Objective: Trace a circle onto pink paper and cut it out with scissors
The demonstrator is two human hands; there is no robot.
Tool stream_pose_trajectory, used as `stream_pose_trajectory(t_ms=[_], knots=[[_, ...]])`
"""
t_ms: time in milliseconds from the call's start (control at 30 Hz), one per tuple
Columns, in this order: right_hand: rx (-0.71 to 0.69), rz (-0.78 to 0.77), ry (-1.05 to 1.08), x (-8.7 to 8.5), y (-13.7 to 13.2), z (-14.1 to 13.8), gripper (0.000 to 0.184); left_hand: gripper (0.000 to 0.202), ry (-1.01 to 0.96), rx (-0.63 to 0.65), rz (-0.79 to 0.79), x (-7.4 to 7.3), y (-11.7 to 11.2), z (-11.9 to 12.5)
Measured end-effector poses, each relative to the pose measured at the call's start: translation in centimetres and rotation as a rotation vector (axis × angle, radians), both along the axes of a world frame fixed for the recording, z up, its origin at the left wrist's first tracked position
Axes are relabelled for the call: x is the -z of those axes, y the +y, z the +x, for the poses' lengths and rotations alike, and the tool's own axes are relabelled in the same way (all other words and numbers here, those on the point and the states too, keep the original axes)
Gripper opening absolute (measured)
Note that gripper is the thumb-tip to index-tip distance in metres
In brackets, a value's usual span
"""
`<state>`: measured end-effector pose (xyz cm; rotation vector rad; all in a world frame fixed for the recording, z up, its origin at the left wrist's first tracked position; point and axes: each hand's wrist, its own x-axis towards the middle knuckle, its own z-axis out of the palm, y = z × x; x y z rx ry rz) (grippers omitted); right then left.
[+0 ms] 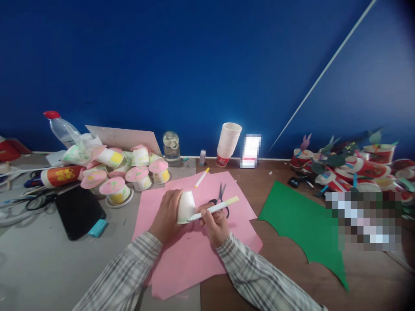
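My left hand (167, 214) is closed round the side of a white paper cup (186, 206), which stands upside down over pink paper (177, 272). In my right hand (214, 224) is a white marker (215, 208) with a pale yellow end, its tip at the cup's lower rim. Small green marks show along that rim. Behind my right hand lie dark-handled scissors (221, 192), partly hidden by the hand and marker. A second marker with yellow ends (202, 177) rests on the pink paper's far edge.
Decorated cups (118, 190) cluster at the left near a black tablet-like slab (79, 211). A cup stack (229, 142) and glass jar (171, 149) stand along the blue wall. Green paper (301, 224) lies right, below piled red cups (366, 168).
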<state>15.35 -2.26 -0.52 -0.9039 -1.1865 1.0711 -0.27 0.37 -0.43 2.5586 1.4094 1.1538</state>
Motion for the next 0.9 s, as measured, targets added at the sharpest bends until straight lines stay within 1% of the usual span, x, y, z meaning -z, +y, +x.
stream_pose_trajectory(t_ms=[167, 367, 567, 667, 800, 900], knots=[[-0.001, -0.016, -0.019, 0.25, -0.01, 0.00, 0.029, 0.073, -0.007, 0.001, -0.008, -0.06, -0.01, -0.01], [0.021, -0.019, 0.007, 0.50, 0.10, 0.17, 0.031, 0.077, -0.023, -0.001, -0.013, -0.01, 0.04, -0.06], [0.004, -0.029, 0.012, 0.47, 0.21, 0.14, 0.032, 0.074, -0.016, 0.002, -0.004, -0.03, 0.01, -0.02], [0.026, -0.020, -0.003, 0.61, 0.33, 0.18, 0.031, 0.076, -0.026, -0.004, -0.024, -0.04, 0.00, -0.03], [0.094, -0.032, 0.065, 0.91, 0.57, 0.27, 0.032, 0.078, -0.030, -0.001, -0.026, -0.01, 0.01, -0.06], [0.085, -0.051, 0.106, 0.74, 0.60, 0.22, 0.032, 0.079, -0.039, 0.003, -0.019, 0.04, 0.00, -0.08]])
